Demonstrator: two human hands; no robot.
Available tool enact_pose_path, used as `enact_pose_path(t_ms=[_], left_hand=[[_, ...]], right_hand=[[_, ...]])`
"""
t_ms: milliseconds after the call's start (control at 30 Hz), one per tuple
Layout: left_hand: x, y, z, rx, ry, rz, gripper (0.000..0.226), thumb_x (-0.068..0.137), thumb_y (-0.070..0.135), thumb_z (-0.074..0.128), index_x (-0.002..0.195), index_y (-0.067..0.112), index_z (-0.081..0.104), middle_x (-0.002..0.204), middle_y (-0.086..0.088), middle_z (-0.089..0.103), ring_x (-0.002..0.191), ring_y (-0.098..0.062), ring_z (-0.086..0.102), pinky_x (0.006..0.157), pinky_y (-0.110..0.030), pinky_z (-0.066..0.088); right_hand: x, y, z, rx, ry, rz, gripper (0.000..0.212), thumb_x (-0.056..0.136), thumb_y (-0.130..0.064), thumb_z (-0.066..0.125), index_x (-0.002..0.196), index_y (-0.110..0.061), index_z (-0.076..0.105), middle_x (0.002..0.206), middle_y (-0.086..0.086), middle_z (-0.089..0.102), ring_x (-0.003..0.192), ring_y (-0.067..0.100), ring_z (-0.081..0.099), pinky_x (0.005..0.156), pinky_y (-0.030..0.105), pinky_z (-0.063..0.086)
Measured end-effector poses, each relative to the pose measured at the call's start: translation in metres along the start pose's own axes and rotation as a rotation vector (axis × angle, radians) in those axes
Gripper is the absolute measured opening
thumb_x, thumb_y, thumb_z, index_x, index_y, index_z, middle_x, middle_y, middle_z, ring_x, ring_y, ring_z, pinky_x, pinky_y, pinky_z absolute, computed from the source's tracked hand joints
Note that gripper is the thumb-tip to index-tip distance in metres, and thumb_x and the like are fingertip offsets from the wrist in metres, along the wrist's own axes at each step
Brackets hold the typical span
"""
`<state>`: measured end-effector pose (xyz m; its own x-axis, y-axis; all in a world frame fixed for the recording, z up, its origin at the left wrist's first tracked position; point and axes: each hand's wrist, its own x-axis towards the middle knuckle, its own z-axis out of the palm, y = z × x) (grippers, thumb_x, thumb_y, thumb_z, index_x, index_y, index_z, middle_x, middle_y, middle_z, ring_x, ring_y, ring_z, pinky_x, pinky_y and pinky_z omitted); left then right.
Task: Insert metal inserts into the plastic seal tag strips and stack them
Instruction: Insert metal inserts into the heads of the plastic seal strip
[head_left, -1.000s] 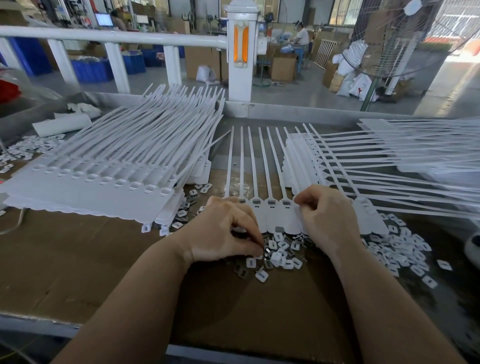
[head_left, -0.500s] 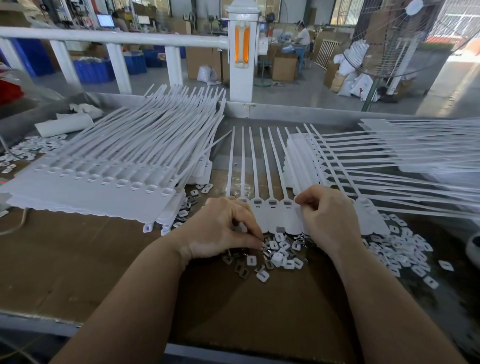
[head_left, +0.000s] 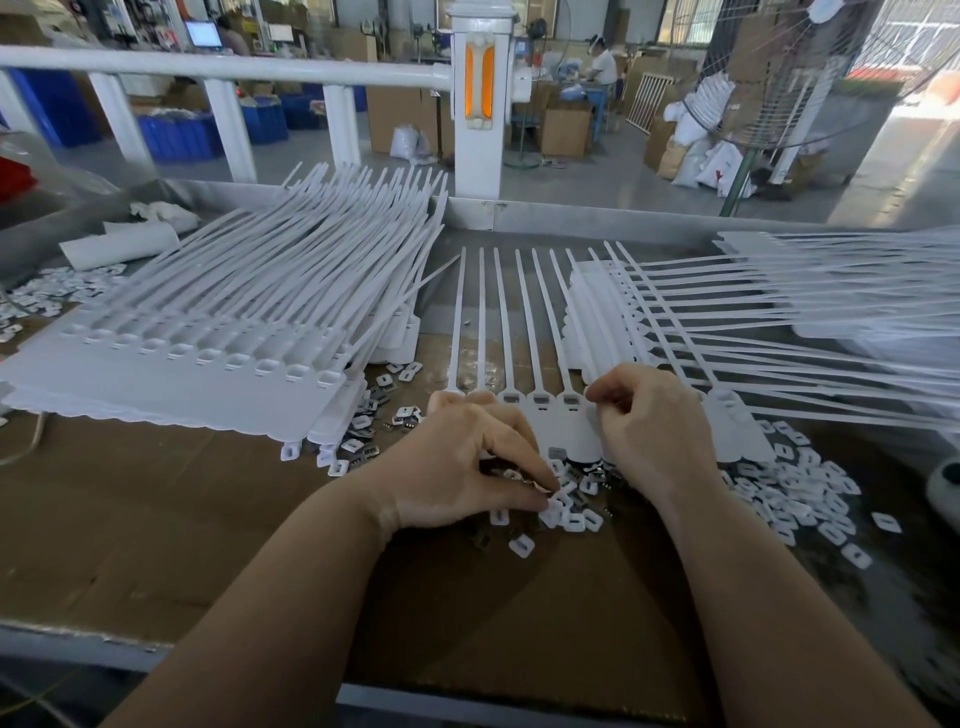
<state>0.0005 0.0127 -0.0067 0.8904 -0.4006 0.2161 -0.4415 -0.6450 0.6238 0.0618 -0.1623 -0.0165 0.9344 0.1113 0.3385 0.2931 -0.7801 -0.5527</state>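
Note:
A white strip of joined seal tags (head_left: 540, 364) lies flat before me, its tails pointing away. My left hand (head_left: 467, 457) has its fingers curled over the heap of small inserts (head_left: 566, 509) at the strip's near edge, pinching among them; what it grips is hidden. My right hand (head_left: 654, 431) pinches the strip's right part near the tag heads (head_left: 571, 400). A tall stack of finished strips (head_left: 208, 353) sits to the left. More strips (head_left: 779, 322) fan out on the right.
More loose inserts (head_left: 800, 488) lie scattered at the right, and others (head_left: 47, 296) at the far left. The bench is covered with brown cardboard (head_left: 156, 519). A white railing (head_left: 234, 73) and post (head_left: 478, 93) stand behind the bench.
My left hand has slid slightly down and right into the insert heap. My right hand stays on the strip, almost unmoved.

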Motion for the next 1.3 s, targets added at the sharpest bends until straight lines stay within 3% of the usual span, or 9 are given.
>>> enact_pose_path(t_ms=[200,300,400,533,733,933,1067,1200,1300], left_hand=[[0.002,0.003,0.005,0.024,-0.051,-0.005,0.011,0.073,0.037,0.074,0.084,0.037,0.073,0.08,0.029,0.055,0.096,0.014,0.042,0.099,-0.024,0.013],[0.003,0.001,0.004,0.012,-0.017,0.005,0.008,0.076,0.032,0.072,0.084,0.031,0.075,0.079,0.024,0.058,0.09,0.008,0.048,0.095,-0.019,0.024],[0.003,0.001,0.001,-0.107,0.024,-0.052,0.006,0.078,0.026,0.071,0.083,0.025,0.075,0.081,0.017,0.062,0.086,0.001,0.052,0.078,-0.012,0.038],[0.002,-0.001,-0.001,-0.169,0.029,-0.109,0.006,0.082,0.021,0.068,0.083,0.023,0.074,0.081,0.016,0.06,0.081,0.001,0.053,0.066,-0.012,0.04],[-0.001,-0.003,-0.005,-0.081,0.002,-0.141,0.007,0.079,0.024,0.071,0.074,0.028,0.072,0.079,0.014,0.061,0.087,0.001,0.053,0.079,-0.014,0.037],[-0.001,0.002,-0.002,0.004,0.033,-0.066,0.01,0.074,0.026,0.075,0.075,0.035,0.071,0.081,0.021,0.059,0.091,0.003,0.051,0.098,-0.043,0.034],[0.002,0.011,0.007,0.031,0.025,0.023,0.009,0.07,0.04,0.077,0.077,0.036,0.073,0.079,0.022,0.057,0.09,0.007,0.047,0.101,-0.036,0.021],[0.007,0.017,0.016,0.153,-0.027,0.075,0.02,0.068,0.047,0.076,0.081,0.033,0.075,0.079,0.021,0.055,0.089,0.001,0.044,0.095,-0.039,0.021],[0.009,0.017,0.018,0.193,-0.045,0.102,0.016,0.074,0.044,0.071,0.083,0.031,0.075,0.077,0.023,0.05,0.089,0.001,0.042,0.093,-0.036,0.019]], right_hand=[[0.001,0.0,0.001,-0.012,-0.003,-0.001,0.017,0.088,-0.009,0.055,0.094,-0.019,0.067,0.099,-0.002,0.065,0.092,0.013,0.056,0.079,0.024,0.044],[0.002,-0.001,0.001,-0.008,-0.005,-0.003,0.017,0.087,-0.009,0.055,0.093,-0.018,0.067,0.099,-0.002,0.065,0.093,0.013,0.056,0.079,0.024,0.043],[0.001,0.0,0.001,-0.007,-0.003,-0.009,0.017,0.087,-0.008,0.055,0.093,-0.018,0.067,0.1,-0.001,0.065,0.093,0.013,0.056,0.08,0.023,0.043],[0.0,0.0,0.0,0.009,0.003,-0.006,0.016,0.087,-0.008,0.055,0.092,-0.017,0.067,0.099,-0.001,0.065,0.092,0.014,0.057,0.081,0.026,0.046],[0.001,0.0,0.0,0.005,-0.004,-0.005,0.017,0.087,-0.008,0.055,0.094,-0.017,0.067,0.099,-0.001,0.065,0.092,0.014,0.056,0.082,0.026,0.046],[0.0,0.0,0.0,0.007,-0.001,-0.007,0.016,0.087,-0.008,0.056,0.094,-0.017,0.068,0.098,-0.001,0.065,0.092,0.014,0.056,0.082,0.026,0.046],[0.001,0.0,0.0,0.013,-0.006,-0.006,0.017,0.086,-0.008,0.055,0.093,-0.018,0.068,0.097,-0.001,0.065,0.094,0.015,0.056,0.083,0.027,0.045],[0.001,0.0,0.0,0.01,-0.007,0.0,0.016,0.086,-0.009,0.056,0.091,-0.018,0.068,0.097,-0.001,0.065,0.094,0.015,0.056,0.083,0.027,0.044],[0.001,0.0,-0.001,0.016,-0.008,0.005,0.016,0.086,-0.009,0.056,0.092,-0.018,0.068,0.098,-0.001,0.065,0.093,0.015,0.056,0.081,0.026,0.043]])
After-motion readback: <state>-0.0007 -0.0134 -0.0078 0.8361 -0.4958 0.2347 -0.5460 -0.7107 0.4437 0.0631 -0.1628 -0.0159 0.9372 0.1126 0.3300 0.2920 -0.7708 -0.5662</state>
